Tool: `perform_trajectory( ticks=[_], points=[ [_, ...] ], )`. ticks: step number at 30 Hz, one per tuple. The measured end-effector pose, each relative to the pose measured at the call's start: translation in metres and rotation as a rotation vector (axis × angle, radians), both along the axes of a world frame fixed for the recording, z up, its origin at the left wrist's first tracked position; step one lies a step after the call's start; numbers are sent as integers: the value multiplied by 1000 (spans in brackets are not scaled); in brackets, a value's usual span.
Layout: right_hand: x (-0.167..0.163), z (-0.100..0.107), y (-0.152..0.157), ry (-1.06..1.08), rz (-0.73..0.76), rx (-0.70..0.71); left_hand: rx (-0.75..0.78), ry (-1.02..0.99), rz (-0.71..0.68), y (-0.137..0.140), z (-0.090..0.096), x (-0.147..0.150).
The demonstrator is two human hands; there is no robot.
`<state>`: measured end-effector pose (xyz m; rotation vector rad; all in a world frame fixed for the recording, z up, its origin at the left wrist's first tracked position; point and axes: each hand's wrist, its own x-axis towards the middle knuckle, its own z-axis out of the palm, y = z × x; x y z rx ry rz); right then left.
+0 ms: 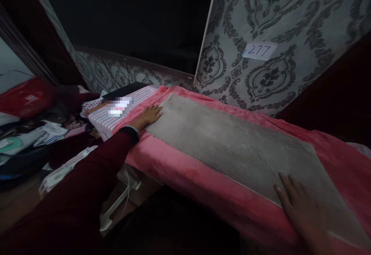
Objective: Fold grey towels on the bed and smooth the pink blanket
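A long grey rectangular cloth [220, 135], looking like a mat or towel, lies spread flat over a pink plush blanket [174, 162]. My left hand [151, 114] rests on its far left end, palm down with the fingers stretched out. Near the right end, my right hand [298, 204] lies on the grey cloth, fingers extended and slightly blurred. Neither hand grips anything. The cloth looks mostly smooth, with its long front edge running close to the blanket's front side.
A striped cloth [101, 121] and a dark flat object [126, 89] are left of the blanket. Piled clothes [49, 135] and a red bag [27, 96] fill the left. Behind stands a large dark screen [130, 19]; a paper marked 277 [260, 50] is on the patterned wall.
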<state>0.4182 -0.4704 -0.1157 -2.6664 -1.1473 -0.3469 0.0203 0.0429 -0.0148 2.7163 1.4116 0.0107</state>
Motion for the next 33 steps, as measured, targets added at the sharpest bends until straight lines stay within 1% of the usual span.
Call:
perform_trajectory(
  ticks=[2,3,4,5,6,7,8,9,10,11,13,16,18,21,24,26,29,31,33],
  points=[
    [-2,2,1,16,14,-12,30,-3,46,-3,4,13],
    [-2,2,1,18,17,-2,58,-20,28,-7,5,23],
    [-3,1,2,15,20,5,83,-39,-30,-14,5,35],
    [-2,0,2,10,21,11,98,-55,-129,-21,4,49],
    [-2,-1,3,6,21,14,84,-60,-266,-30,2,62],
    [-2,-2,3,2,20,14,52,-52,-403,-37,-2,76],
    [-1,-3,3,-2,19,11,20,-43,-512,-43,-6,87],
    [-1,-4,3,-8,18,7,-6,-37,-579,-47,-9,97],
    [0,-6,3,-15,16,5,-21,-36,-601,-47,-11,104],
    [1,-7,3,-24,15,4,-27,-37,-581,-43,-12,108],
    [3,-11,2,-41,13,10,-22,-32,-467,-27,-10,108],
    [5,-14,2,-64,23,21,-13,2,-273,8,-1,99],
    [4,-13,3,-82,25,24,-2,16,-171,26,3,93],
    [-2,-6,7,-88,14,4,24,27,-86,39,5,93],
    [-8,5,11,-63,-8,-36,41,58,-66,40,10,98],
    [-11,14,14,-25,-31,-77,36,103,-50,37,17,104],
    [-17,32,23,73,-82,-135,36,157,-51,24,30,117],
    [-24,49,39,117,-104,-133,58,136,-149,4,34,131],
    [-35,68,67,109,-56,-75,68,93,-317,-23,32,149]
  ],
)
